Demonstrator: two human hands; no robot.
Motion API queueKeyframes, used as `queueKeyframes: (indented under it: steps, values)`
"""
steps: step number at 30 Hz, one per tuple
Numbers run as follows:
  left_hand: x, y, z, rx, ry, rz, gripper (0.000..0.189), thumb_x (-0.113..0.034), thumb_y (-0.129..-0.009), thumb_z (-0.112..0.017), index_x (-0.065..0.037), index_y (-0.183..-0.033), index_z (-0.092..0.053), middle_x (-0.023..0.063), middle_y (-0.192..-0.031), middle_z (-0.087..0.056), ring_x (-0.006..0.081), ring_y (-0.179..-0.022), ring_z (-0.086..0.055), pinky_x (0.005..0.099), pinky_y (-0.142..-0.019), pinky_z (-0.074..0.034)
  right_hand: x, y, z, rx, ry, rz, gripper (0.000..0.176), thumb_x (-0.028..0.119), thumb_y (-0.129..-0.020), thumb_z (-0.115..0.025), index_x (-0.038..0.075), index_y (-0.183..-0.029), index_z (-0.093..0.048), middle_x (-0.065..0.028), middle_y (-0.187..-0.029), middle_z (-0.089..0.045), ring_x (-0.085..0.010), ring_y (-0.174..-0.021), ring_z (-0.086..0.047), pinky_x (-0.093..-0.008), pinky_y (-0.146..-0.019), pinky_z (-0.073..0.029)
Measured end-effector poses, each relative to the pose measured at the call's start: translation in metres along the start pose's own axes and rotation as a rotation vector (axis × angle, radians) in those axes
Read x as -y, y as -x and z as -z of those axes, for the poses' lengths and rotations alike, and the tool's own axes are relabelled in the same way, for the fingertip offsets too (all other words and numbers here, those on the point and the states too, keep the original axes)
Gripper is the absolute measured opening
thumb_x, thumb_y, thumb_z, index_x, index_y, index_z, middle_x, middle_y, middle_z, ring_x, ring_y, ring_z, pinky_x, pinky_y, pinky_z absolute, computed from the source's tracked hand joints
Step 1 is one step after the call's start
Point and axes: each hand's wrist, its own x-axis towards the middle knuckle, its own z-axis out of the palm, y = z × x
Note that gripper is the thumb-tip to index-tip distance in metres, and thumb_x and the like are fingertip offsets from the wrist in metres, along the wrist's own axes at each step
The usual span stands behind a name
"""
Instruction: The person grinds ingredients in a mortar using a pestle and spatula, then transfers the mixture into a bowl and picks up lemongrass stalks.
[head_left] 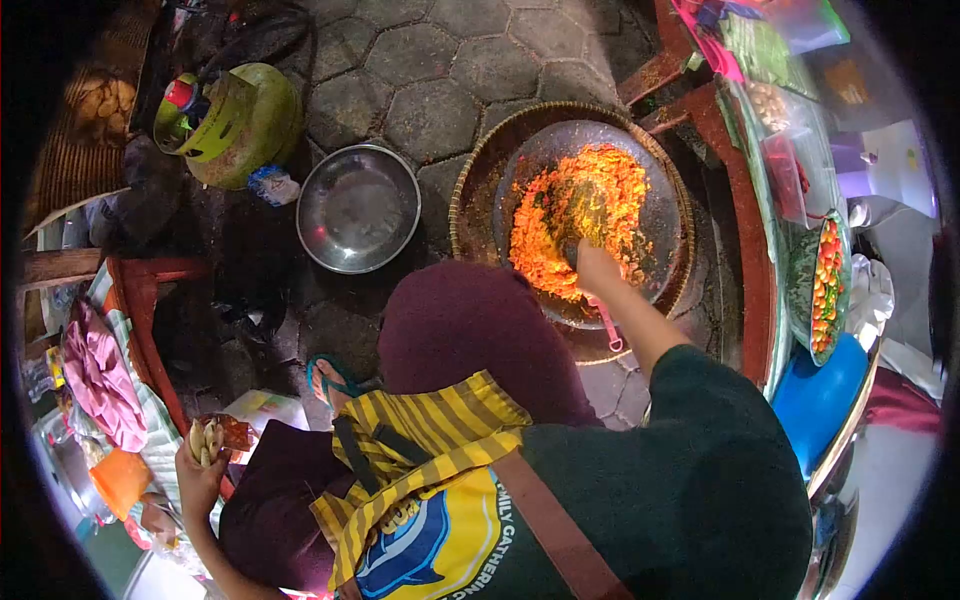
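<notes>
My right hand is closed around a dark stone pestle, its end pressed into an orange, coarsely ground mixture. A wide stone mortar holds the mixture, which has yellow-green patches in the middle. Under the mortar is a round woven tray. A pink handle sticks out over the near rim, below my right wrist. Off to the left, my left hand is closed around several pale, finger-shaped pieces. A reddish-brown packet is right beside them.
An empty metal basin stands on the hexagonal paving left of the mortar. Behind it is a green gas cylinder. Along the right, a red-framed table bears a long dish of chillies and a blue container. Another table stands left.
</notes>
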Motion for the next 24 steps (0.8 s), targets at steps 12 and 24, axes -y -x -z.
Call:
queueKeyframes:
  steps: [12,24]
  values:
    - [-0.058,-0.003,-0.016,-0.125,-0.060,-0.292,0.031,-0.003,-0.073,-0.063,0.003,-0.102,-0.053,0.0050,-0.090,-0.060,0.0127,-0.081,-0.055,0.0261,-0.075,-0.044,-0.035,-0.012,0.077,0.405,-0.079,-0.112,0.013,0.009,-0.067,-0.065,0.001,-0.059,-0.058,-0.0170,-0.072,-0.062,-0.0241,-0.068,-0.062,-0.0379,-0.057,-0.049]
    - [-0.028,-0.010,-0.016,-0.092,-0.045,-0.216,0.038,-0.004,-0.074,-0.063,0.005,-0.109,-0.050,0.0095,-0.096,-0.059,0.0149,-0.085,-0.055,0.0273,-0.079,-0.043,-0.028,-0.030,-0.027,-0.257,-0.124,-0.195,0.036,0.007,-0.075,-0.057,0.001,-0.109,-0.046,-0.0238,-0.082,-0.061,-0.0366,-0.076,-0.063,-0.0433,-0.061,-0.051]
